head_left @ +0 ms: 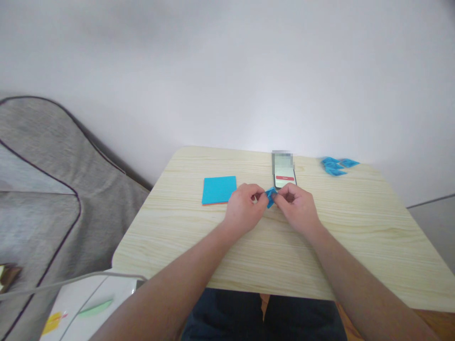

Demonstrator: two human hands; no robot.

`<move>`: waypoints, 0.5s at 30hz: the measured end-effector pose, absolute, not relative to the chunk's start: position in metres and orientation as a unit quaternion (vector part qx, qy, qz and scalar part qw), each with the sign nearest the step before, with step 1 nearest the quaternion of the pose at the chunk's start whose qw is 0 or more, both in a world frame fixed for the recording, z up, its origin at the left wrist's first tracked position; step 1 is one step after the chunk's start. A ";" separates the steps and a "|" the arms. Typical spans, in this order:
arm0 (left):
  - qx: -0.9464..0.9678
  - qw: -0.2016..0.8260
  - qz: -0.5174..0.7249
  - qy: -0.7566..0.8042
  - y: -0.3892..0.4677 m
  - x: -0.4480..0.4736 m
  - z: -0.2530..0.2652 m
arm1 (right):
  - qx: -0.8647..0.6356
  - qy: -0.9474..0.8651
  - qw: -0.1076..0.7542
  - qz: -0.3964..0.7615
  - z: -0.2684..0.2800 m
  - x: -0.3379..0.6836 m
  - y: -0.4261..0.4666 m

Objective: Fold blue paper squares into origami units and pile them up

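Note:
A small folded piece of blue paper (270, 198) is pinched between both hands above the middle of the table. My left hand (248, 204) grips its left side with thumb and fingertips closed. On the other side, my right hand (297, 206) pinches the right edge, fingers curled. Parts of the paper are hidden behind the fingertips. Just left of my left hand lies a stack of square blue paper (218, 189), with an orange edge showing underneath. A phone (284, 170) with a lit screen lies right behind the hands.
Several folded blue paper pieces (333, 166) lie at the table's back right. The pale wooden table (170, 237) meets a white wall (227, 76). A grey cushioned seat (95, 189) stands at the left, and a cable (71, 280) crosses a white surface at lower left.

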State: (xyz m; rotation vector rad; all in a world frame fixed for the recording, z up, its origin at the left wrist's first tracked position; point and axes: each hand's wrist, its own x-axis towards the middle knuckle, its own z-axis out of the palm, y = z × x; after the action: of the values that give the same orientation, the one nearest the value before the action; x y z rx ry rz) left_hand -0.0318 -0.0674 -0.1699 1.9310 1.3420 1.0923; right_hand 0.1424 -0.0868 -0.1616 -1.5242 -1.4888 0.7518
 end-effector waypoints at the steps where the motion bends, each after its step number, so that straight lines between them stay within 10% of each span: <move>1: 0.721 0.261 0.406 0.497 -0.068 -0.032 -0.170 | -0.613 -0.602 0.419 0.293 -0.161 0.142 -0.087; 15: 0.802 0.124 0.388 0.436 -0.074 -0.032 -0.167 | -0.611 -0.636 0.392 0.261 -0.163 0.143 -0.086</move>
State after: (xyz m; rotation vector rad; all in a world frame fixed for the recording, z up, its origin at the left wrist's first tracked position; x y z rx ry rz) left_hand -0.0321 -0.0736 -0.1675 2.3393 1.2703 1.1321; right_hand 0.1431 -0.0864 -0.1625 -1.5514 -1.6158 0.6634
